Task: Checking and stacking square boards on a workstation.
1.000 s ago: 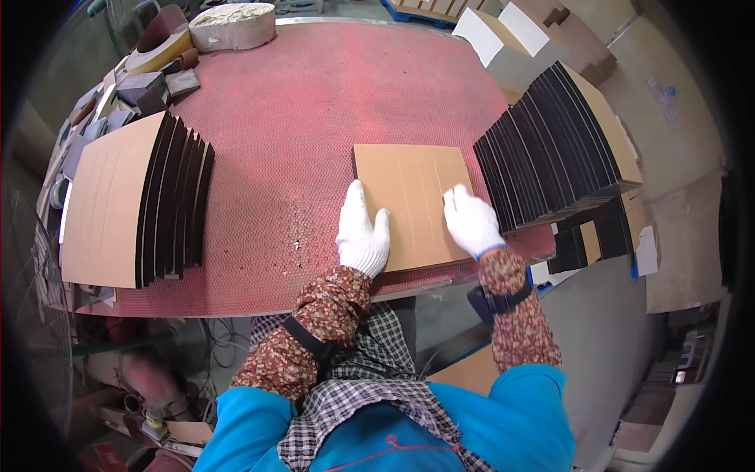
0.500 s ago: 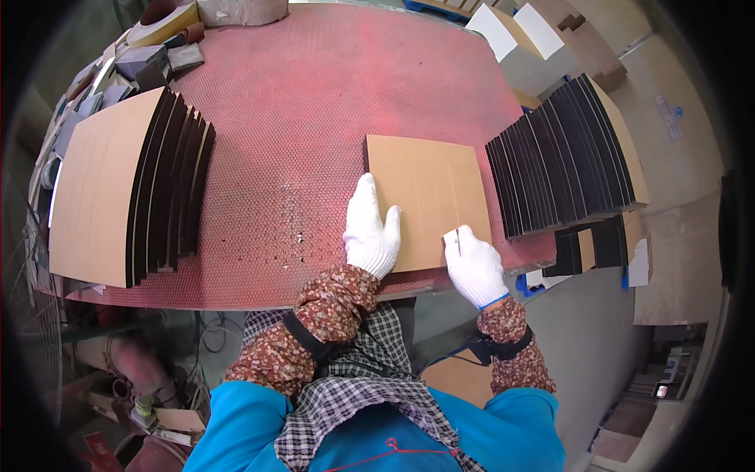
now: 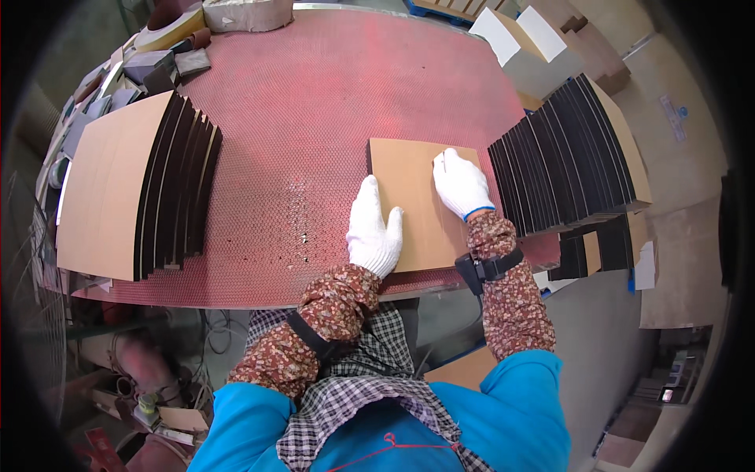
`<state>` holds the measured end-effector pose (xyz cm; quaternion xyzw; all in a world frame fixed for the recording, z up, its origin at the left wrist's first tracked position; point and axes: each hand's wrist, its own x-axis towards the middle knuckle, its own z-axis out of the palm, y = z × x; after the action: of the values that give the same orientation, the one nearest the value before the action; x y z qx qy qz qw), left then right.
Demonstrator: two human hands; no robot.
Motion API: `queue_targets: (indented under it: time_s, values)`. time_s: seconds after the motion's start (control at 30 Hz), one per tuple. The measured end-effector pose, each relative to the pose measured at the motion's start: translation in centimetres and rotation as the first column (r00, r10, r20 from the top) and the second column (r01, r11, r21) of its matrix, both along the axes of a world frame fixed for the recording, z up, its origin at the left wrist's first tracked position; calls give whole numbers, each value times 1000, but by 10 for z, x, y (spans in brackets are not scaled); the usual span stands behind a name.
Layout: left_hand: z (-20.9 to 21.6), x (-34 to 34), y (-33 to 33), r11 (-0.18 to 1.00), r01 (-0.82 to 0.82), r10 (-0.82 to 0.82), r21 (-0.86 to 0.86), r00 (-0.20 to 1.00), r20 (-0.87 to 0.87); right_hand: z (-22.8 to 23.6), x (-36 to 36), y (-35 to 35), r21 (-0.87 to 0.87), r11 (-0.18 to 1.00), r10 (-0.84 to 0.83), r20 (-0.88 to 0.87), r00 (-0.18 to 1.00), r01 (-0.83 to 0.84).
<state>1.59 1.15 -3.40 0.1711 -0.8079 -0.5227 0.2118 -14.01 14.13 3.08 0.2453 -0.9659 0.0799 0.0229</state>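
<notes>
A tan board with dark edges (image 3: pixel 409 208) lies flat on the red mesh-patterned tabletop (image 3: pixel 314 86). My left hand (image 3: pixel 373 233), in a white knit glove, rests along the board's left edge with fingers straight and thumb apart on its top face. The gloved right hand (image 3: pixel 462 184) is closed over the board's upper right part, its fingertips pinched near the surface. Whatever those fingers hold is too small and covered to make out. Faint lines run lengthwise on the board.
On the left stands a leaning stack of tan boards with black edges (image 3: pixel 106 189). A similar stack (image 3: pixel 570 157) flanks the right hand closely. Sanding blocks and grey pieces (image 3: pixel 149 67) crowd the table's far left rim. White and tan cartons (image 3: pixel 519 35) stand beyond the far right.
My right hand has slid from the board's near right part up toward its far edge, still closed. The left hand stays at the left edge.
</notes>
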Motion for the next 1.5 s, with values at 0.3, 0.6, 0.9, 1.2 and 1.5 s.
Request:
queue_targets:
  time_s: [0.3,0.6,0.9,1.2,1.5]
  values:
    - [-9,0,-1,999,-33,32,-18,999,-36,27,131,52,160,987,-13,136,991,-9]
    - [-10,-3,3,999,-30,29,-33,999,-40,6,150,44,112,982,155,-19,988,-151]
    - [-11,1,6,999,-46,46,-10,997,-58,3,69,-12,17,1000,-11,-9,1000,11]
    - [-5,2,0,999,-30,31,27,999,-20,-3,16,-37,-73,997,14,0,1000,-14]
    - [-10,-6,5,999,-21,19,-34,998,-56,10,116,22,36,998,50,-14,999,-50]
